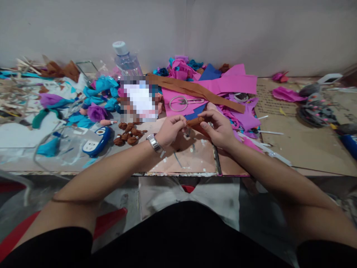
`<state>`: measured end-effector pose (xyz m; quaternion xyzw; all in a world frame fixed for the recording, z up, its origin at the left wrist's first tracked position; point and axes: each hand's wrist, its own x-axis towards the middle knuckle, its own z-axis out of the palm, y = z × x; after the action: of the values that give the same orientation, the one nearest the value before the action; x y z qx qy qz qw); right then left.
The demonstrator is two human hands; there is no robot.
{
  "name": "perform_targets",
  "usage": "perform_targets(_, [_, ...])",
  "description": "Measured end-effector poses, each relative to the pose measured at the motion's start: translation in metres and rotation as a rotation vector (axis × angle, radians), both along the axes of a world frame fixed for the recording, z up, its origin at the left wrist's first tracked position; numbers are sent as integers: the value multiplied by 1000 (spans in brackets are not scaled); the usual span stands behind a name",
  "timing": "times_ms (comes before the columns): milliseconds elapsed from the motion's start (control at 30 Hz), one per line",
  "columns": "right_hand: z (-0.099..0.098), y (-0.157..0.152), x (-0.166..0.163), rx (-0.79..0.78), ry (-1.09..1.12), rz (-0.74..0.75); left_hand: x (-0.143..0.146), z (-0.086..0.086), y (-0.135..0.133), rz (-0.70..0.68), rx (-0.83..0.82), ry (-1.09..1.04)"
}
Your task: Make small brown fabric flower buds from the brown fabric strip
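Observation:
Between both hands, above the table's front part, is a piece of brown crepe paper, partly rolled or folded. My left hand, with a metal watch on the wrist, pinches its left end. The fingers of my right hand wrap round its right end. To the left of my left hand sits a small heap of brown crepe paper balls. Behind my hands lie a long brown paper strip, pink paper sheets and small thread snips.
A water bottle stands at the back. Blue and purple paper flowers and a blue-and-white power strip lie to the left. White sticks and a cardboard sheet are on the right.

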<state>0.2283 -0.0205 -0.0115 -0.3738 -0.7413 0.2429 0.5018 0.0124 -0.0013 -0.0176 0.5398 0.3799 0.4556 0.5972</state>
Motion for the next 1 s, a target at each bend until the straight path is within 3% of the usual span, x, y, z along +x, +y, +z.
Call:
perform_targets(467, [-8,6,0,-152,124,23,-1,-4,2,-10,6,-21])
perform_targets(733, [-9,7,0,-129,136,7,0,-4,3,9,-14,-21])
perform_targets(1000, [0,2,-1,-11,22,-15,-3,-4,1,21,138,96])
